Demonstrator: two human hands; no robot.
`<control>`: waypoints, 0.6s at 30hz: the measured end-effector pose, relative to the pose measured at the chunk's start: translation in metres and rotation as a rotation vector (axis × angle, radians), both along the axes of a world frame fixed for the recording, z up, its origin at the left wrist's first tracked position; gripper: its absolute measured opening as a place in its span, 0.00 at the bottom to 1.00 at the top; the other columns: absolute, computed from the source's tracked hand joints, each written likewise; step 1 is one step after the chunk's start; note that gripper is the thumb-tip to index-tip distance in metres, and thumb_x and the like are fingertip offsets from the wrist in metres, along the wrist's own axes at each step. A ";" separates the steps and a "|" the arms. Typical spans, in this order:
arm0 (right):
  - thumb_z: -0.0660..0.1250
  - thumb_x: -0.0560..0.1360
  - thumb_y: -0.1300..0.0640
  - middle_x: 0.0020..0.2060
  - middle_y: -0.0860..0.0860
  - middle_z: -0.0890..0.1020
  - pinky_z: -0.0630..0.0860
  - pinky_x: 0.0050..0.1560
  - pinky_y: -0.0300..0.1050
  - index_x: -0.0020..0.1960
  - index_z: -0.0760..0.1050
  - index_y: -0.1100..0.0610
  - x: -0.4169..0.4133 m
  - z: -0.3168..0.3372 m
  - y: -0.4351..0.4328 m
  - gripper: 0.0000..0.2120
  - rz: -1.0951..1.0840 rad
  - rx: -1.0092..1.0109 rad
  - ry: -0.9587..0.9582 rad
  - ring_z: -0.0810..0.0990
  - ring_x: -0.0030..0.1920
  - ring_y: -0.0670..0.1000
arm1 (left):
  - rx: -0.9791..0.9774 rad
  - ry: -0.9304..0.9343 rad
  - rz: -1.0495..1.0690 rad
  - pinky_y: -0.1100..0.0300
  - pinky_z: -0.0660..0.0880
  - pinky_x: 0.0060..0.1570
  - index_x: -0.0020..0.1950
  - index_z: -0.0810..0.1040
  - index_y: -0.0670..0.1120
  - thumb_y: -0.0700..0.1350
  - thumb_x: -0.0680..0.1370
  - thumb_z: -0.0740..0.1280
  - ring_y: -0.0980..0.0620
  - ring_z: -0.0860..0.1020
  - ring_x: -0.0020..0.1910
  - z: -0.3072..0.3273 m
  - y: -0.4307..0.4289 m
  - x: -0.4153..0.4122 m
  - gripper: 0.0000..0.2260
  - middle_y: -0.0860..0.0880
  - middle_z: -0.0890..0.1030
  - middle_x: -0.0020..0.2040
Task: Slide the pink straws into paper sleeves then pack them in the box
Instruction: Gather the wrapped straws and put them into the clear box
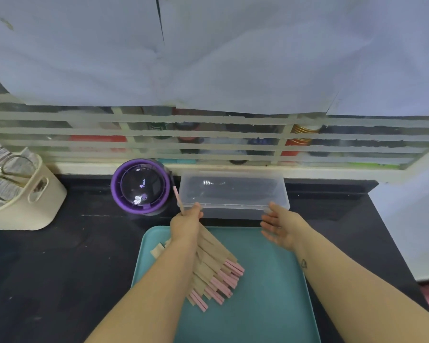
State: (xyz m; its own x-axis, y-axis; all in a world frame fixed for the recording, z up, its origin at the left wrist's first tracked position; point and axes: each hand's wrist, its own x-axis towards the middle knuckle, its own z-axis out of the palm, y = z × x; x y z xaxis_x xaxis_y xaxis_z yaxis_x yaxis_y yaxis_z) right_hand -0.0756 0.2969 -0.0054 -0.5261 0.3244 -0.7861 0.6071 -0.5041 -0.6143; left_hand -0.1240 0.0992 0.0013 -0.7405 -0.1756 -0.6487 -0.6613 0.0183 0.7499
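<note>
Gripping one sleeved straw (178,197) in curled fingers, the left hand (185,225) sits at the left front corner of the clear box (233,191). The box lies lengthwise left to right on the worktop (84,243); the straw points away across that axis, so it likely needs turning. The right hand (279,225), fingers spread and empty, hovers at the right front corner. More sleeved straws (216,271) fan across the teal tray (270,293).

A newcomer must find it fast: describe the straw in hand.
Start at the teal tray. At its far edge the left hand grips one sleeved straw, pointing up between the purple dome and clear box. Unlike the tray's pile, it is lifted and alone.
</note>
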 end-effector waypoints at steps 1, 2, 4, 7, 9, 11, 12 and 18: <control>0.63 0.78 0.51 0.45 0.54 0.78 0.74 0.51 0.51 0.46 0.76 0.59 0.001 -0.001 0.003 0.11 0.004 0.019 0.006 0.77 0.44 0.53 | 0.001 0.000 0.003 0.57 0.68 0.44 0.49 0.80 0.45 0.52 0.78 0.65 0.53 0.69 0.34 -0.001 0.002 0.000 0.11 0.53 0.80 0.46; 0.63 0.78 0.50 0.45 0.55 0.78 0.74 0.51 0.50 0.46 0.76 0.59 0.002 -0.002 0.006 0.12 0.005 0.033 0.010 0.77 0.44 0.53 | -0.004 -0.002 0.006 0.56 0.68 0.46 0.45 0.79 0.46 0.53 0.77 0.65 0.52 0.70 0.36 -0.003 0.004 0.000 0.10 0.52 0.80 0.49; 0.64 0.78 0.50 0.45 0.55 0.78 0.75 0.50 0.50 0.47 0.76 0.59 0.005 -0.002 0.012 0.12 0.003 0.053 0.018 0.77 0.43 0.52 | -0.014 -0.006 0.009 0.54 0.70 0.49 0.41 0.77 0.49 0.53 0.77 0.65 0.49 0.74 0.42 -0.004 0.009 0.002 0.10 0.51 0.81 0.52; 0.64 0.78 0.50 0.44 0.54 0.78 0.75 0.49 0.49 0.47 0.76 0.59 0.009 -0.003 0.020 0.12 -0.004 0.082 0.033 0.77 0.42 0.52 | -0.012 -0.013 -0.005 0.52 0.72 0.56 0.46 0.79 0.47 0.53 0.78 0.65 0.42 0.76 0.58 -0.004 0.017 0.005 0.10 0.51 0.81 0.54; 0.64 0.78 0.50 0.43 0.54 0.78 0.75 0.48 0.48 0.46 0.76 0.59 0.008 -0.002 0.023 0.12 -0.013 0.099 0.045 0.77 0.41 0.52 | -0.018 -0.008 -0.020 0.52 0.71 0.57 0.51 0.80 0.47 0.54 0.78 0.65 0.41 0.75 0.61 -0.003 0.020 0.005 0.12 0.51 0.81 0.56; 0.64 0.78 0.51 0.45 0.55 0.79 0.76 0.49 0.48 0.49 0.75 0.61 0.008 0.000 0.023 0.12 -0.030 0.110 0.066 0.78 0.44 0.53 | -0.022 -0.013 -0.029 0.52 0.72 0.57 0.53 0.80 0.47 0.55 0.77 0.65 0.41 0.75 0.61 -0.002 0.021 0.003 0.13 0.51 0.80 0.55; 0.64 0.78 0.51 0.46 0.55 0.78 0.76 0.50 0.48 0.51 0.74 0.62 0.007 0.000 0.022 0.13 -0.046 0.110 0.078 0.79 0.46 0.54 | -0.014 -0.019 -0.031 0.52 0.72 0.58 0.53 0.80 0.46 0.56 0.77 0.65 0.40 0.74 0.62 -0.003 0.020 0.002 0.14 0.52 0.80 0.54; 0.64 0.78 0.52 0.47 0.56 0.79 0.75 0.54 0.49 0.55 0.73 0.63 0.011 0.000 0.015 0.15 -0.115 0.052 0.088 0.78 0.50 0.56 | 0.112 -0.089 -0.044 0.54 0.76 0.50 0.61 0.77 0.42 0.57 0.75 0.67 0.44 0.81 0.49 -0.007 0.016 -0.003 0.21 0.52 0.81 0.55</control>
